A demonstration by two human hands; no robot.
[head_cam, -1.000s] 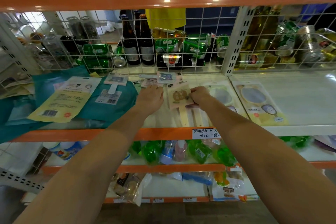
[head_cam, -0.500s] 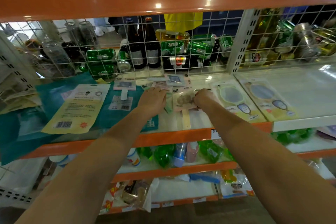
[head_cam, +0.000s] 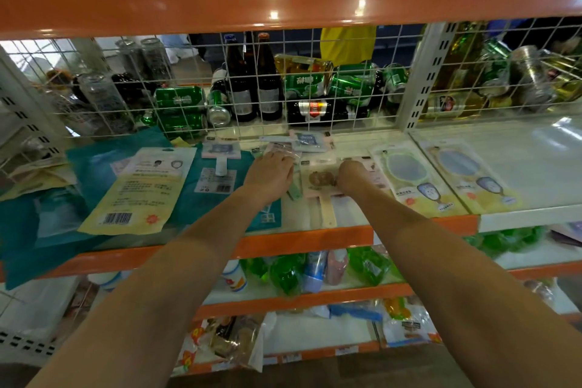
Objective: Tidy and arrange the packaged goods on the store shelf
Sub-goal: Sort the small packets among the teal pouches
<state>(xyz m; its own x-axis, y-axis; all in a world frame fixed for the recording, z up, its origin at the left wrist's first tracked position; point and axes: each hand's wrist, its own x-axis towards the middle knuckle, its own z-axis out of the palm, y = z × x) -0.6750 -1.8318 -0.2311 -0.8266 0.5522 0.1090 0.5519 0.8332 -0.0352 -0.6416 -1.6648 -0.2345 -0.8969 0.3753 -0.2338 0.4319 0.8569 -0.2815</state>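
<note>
- Far left of the shelf [head_cam: 519, 167]: teal packets [head_cam: 94, 167] lie flat and overlapping, some hanging past the orange front edge.
- On top of them: a pale yellow packet [head_cam: 141, 192], tilted, its barcode toward me.
- Just right of that: a small pink-and-white carded item [head_cam: 221, 151] resting on another teal packet, with a white label below it.
- My left hand [head_cam: 269, 175]: palm down, resting on a green-edged flat pack [head_cam: 294, 189]; the fingers reach a clear-wrapped packet [head_cam: 283, 148] behind. I cannot tell whether they curl round anything.
- Between my hands: a pink carded pack with a brown round item [head_cam: 318, 179], lying flat mid-shelf; its cream handle [head_cam: 326, 209] points toward the front edge.
- My right hand [head_cam: 352, 175]: knuckles up, fingers curled onto the right edge of that pink pack. The two hands are near but apart.
- Behind the hands: a small blue-printed packet [head_cam: 310, 140] against the wire grid [head_cam: 315, 50].
- Right of my right hand: two yellow mirror packs [head_cam: 412, 179], side by side, flat, angled.
- Beyond the grid: brown bottles [head_cam: 252, 85] upright, green cans [head_cam: 181, 99] lying on their sides.
- Lower shelf: green pouches [head_cam: 285, 274] in a row.
</note>
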